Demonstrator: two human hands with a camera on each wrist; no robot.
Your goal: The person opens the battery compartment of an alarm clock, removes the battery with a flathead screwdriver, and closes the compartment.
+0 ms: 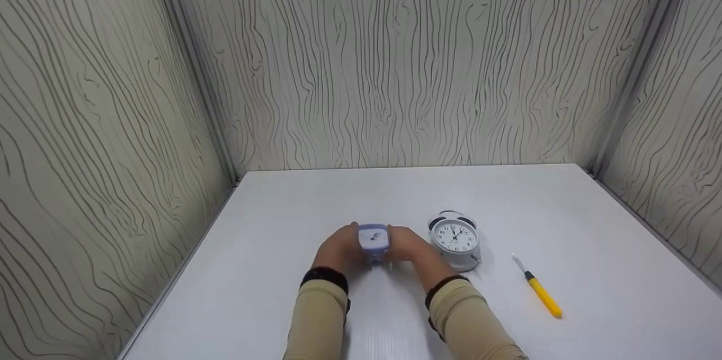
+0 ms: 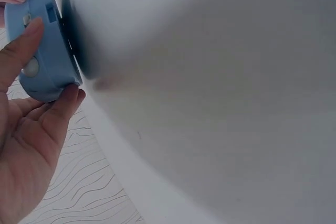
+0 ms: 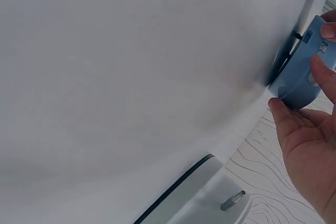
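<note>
Between both hands, at the middle of the white table, is a small light-blue clock with a pale rounded-square face. My left hand grips its left side. In the left wrist view, the thumb lies on the blue casing near a round pale button, with fingertips at its lower edge. From the other side, my right hand holds the clock; the right wrist view shows thumb and fingers around its casing. The clock's base is close over the tabletop.
A white twin-bell alarm clock stands just right of my right forearm. Farther right lies a yellow-handled screwdriver, its tip pointing away. Wood-patterned panels enclose the white table at the back and sides.
</note>
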